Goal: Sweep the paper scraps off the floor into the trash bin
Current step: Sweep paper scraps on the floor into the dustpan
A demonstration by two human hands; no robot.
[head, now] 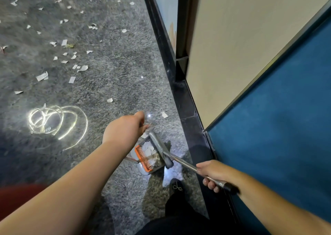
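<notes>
Gripping the silver metal broom handle (188, 165) at lower right, the right hand (212, 174) swept white paper scraps (148, 148) into the grey orange-combed dustpan (146, 157) (left hand (123, 132) above it, grip hidden).

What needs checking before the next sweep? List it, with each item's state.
1. Right hand grips the broom handle: ok.
2. Left hand holds the dustpan handle: cannot tell, fingers hidden.
3. Broom head at the dustpan: ok.
4. Dustpan has room: cannot tell, scraps already inside.
5. Floor free of scraps: not ok, many remain.
6. Trash bin within reach: cannot tell, not in view.
</notes>
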